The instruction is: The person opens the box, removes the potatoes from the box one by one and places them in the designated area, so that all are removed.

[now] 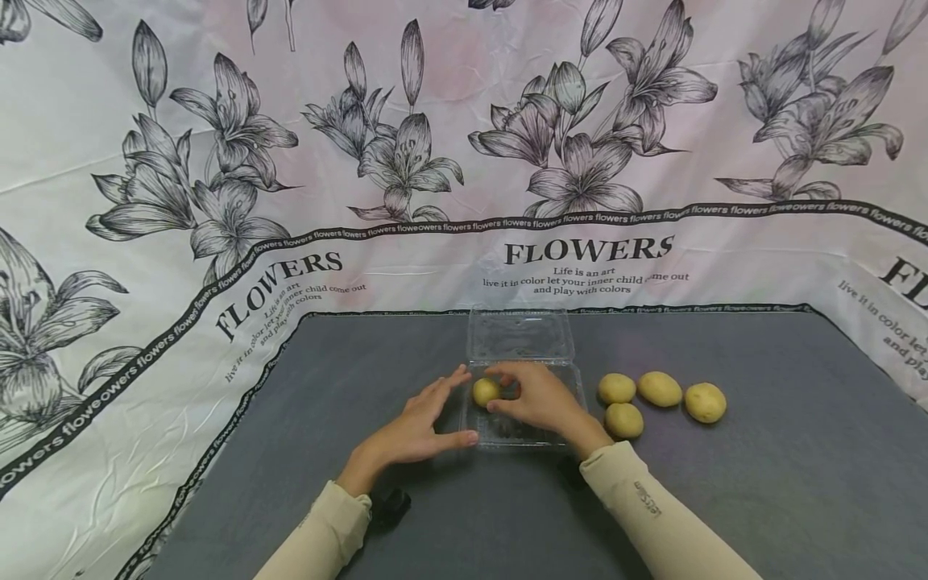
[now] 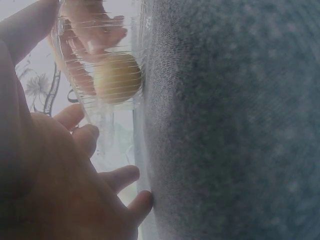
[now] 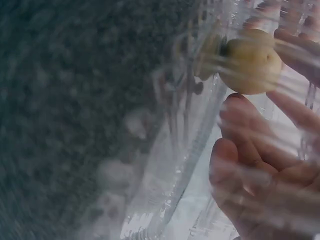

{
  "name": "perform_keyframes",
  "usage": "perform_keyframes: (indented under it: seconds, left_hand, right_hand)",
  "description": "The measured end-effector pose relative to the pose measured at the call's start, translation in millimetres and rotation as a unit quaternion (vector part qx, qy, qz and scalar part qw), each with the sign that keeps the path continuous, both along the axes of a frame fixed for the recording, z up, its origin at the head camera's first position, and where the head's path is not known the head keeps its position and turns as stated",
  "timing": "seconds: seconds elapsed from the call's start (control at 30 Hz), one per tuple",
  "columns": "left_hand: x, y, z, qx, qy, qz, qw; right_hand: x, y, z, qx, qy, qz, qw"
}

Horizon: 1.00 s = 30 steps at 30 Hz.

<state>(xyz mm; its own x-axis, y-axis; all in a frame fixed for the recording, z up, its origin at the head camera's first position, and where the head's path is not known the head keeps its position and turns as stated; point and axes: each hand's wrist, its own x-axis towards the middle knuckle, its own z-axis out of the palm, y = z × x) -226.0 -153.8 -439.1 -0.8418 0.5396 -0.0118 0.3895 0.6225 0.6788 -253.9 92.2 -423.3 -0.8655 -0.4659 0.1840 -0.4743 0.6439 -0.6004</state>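
A clear plastic clamshell box (image 1: 522, 439) lies with its lid (image 1: 519, 334) folded back away from the person. One small yellow potato (image 1: 485, 392) sits in its left part, seen through the ribbed plastic in both wrist views. My right hand (image 1: 536, 395) reaches over the box, its thumb and fingers loosely bent beside that potato. In the right wrist view, fingertips (image 3: 234, 102) lie right at the potato's edge. At the box's left side is my left hand (image 1: 416, 423), fingers spread and holding nothing; its fingertips (image 2: 130, 175) come close to the plastic wall.
To the right of the box are several more potatoes (image 1: 660, 389) on the dark grey tabletop (image 1: 725, 483). A small black object (image 1: 389, 509) shows by the left sleeve. Behind the table hangs a flower-printed cloth (image 1: 449, 266).
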Motion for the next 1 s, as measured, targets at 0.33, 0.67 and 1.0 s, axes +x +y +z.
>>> perform_keyframes:
  seconds: [0.33, 0.67, 1.0]
  left_hand:
    - [-1.0, -1.1, -1.3, 0.0, 0.0, -0.002, 1.0]
    - [-0.1, -0.6, -0.4, 0.002, -0.004, 0.0, 1.0]
    - [-0.1, -0.6, -0.4, 0.0, -0.003, 0.0, 1.0]
  right_hand:
    - [0.7, -4.2, -2.0, 0.011, -0.011, -0.003, 0.9999]
    - [-0.3, -1.5, -0.5, -0.001, -0.028, 0.004, 0.9996]
    - [-3.9, 0.0, -3.0, 0.001, -0.046, 0.006, 0.9989]
